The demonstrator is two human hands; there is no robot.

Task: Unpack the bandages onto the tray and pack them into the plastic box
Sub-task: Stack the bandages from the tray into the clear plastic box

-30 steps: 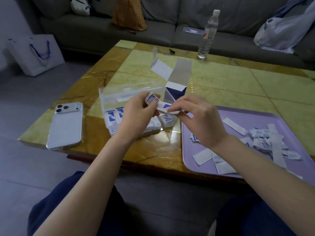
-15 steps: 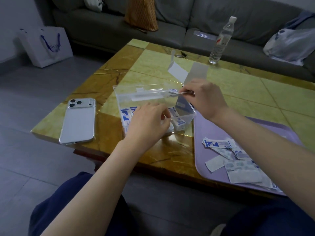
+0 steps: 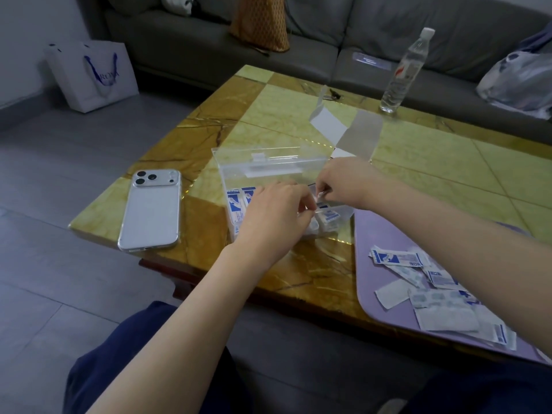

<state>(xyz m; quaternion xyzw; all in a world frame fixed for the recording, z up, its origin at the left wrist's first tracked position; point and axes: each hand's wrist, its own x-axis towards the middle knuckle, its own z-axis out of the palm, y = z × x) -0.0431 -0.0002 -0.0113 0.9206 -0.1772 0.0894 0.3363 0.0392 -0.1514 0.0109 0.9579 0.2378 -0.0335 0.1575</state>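
On table (image 3: 270, 115), left hand (image 3: 274, 213) and right hand (image 3: 349, 183) pinch bandage (image 3: 319, 201) over plastic box (image 3: 268, 170).

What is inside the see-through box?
Wrapped bandages with blue print at the left and right ends of the clear plastic box. The left hand and right hand, pinching a bandage, hide the middle.

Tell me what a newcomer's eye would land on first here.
The left hand and right hand meet over the open clear plastic box, pinching a small white bandage between them. To its right, loose bandages litter the purple tray; a white phone lies to its left.
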